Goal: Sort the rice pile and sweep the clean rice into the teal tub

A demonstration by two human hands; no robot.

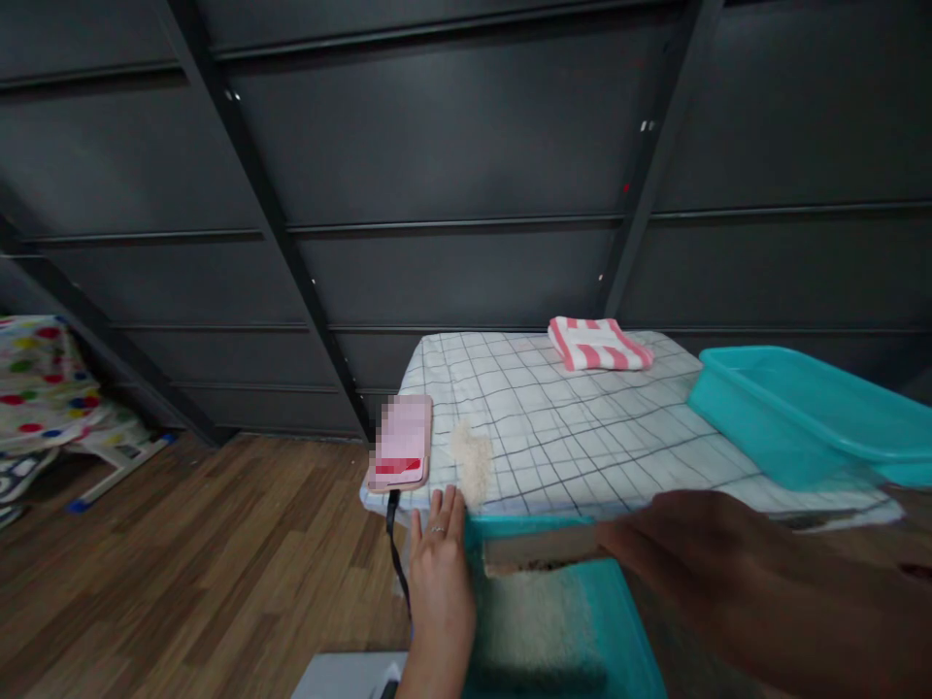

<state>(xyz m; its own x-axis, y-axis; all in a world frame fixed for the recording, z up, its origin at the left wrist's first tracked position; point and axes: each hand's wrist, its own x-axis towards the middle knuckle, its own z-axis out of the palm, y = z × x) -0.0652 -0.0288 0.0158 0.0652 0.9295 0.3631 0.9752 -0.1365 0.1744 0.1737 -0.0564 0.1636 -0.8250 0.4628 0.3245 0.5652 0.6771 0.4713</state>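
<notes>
My left hand (439,573) lies with its fingers stretched out, a ring on one of them. Its fingertips reach the front edge of the cloth-covered table, beside a small heap of pale grains like rice (473,461). From the right comes my right hand (684,544), blurred and closed around a flat, grey-brown bar-shaped tool (539,549). That tool is over a turquoise bin (633,631) with more pale grains (535,621) inside, just below the table edge. Blur hides what the tool exactly is.
A pink phone (404,437) lies at the table's left, with a black cord below it. Farther back is a folded pink-and-white striped cloth (601,345). Another turquoise tub (772,427) stands at the right end of the checked tablecloth (524,393). Dark panels rise behind.
</notes>
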